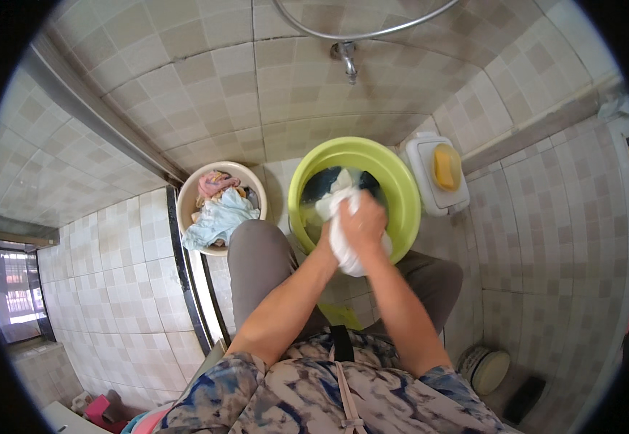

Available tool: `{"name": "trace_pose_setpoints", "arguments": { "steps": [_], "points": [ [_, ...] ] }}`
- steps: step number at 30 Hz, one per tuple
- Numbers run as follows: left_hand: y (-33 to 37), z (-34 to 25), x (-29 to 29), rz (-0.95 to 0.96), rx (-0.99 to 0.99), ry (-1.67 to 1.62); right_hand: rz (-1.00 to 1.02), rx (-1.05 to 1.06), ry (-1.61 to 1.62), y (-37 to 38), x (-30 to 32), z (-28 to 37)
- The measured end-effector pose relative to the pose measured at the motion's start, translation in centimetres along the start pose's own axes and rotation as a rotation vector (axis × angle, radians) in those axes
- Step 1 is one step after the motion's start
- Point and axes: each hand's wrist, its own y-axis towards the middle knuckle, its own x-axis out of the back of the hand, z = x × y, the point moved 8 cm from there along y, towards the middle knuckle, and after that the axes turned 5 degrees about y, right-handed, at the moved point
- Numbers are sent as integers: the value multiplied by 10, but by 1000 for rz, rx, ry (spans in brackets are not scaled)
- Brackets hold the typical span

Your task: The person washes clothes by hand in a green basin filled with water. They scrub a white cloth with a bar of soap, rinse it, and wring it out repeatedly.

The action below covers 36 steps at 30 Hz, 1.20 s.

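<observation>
A bunched white cloth point(349, 249) is held over the near part of a yellow-green basin point(405, 210). My right hand point(365, 220) is closed around it from the right, slightly blurred. On the cloth's left side my left hand point(325, 237) grips it too, its fingers mostly hidden behind the fabric. One end of the cloth reaches up toward the middle of the basin, while the lower end hangs over the near rim. Dark cloth lies in water inside the basin, partly covered by my hands.
A beige basin point(186, 206) heaped with pink and light blue clothes point(220, 217) stands at the left. Right of the green basin, a yellow soap-like block point(446, 166) sits on a white container point(419, 173). A metal tap point(346, 61) and hose point(358, 36) are on the tiled wall.
</observation>
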Motion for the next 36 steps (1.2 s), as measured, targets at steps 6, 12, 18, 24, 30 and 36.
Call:
{"name": "trace_pose_setpoints", "arguments": {
  "steps": [6,12,18,24,30,36],
  "points": [
    [-1,-18,6,-172,-59,195,-24,24,180,5,6,-3],
    [-23,-40,-8,-38,-46,425,85,161,168,-48,-19,36],
    [-23,-37,-17,-352,-53,326,-183,3,102,32,14,-49],
    [-30,-64,-55,-185,-393,724,276,-272,1169,6,9,-79],
    [-20,-64,-45,-227,-338,911,492,-229,777,-15,-23,-55],
    [-3,-33,-31,-111,-42,621,124,-378,1187,13,19,-65]
  ]
}}
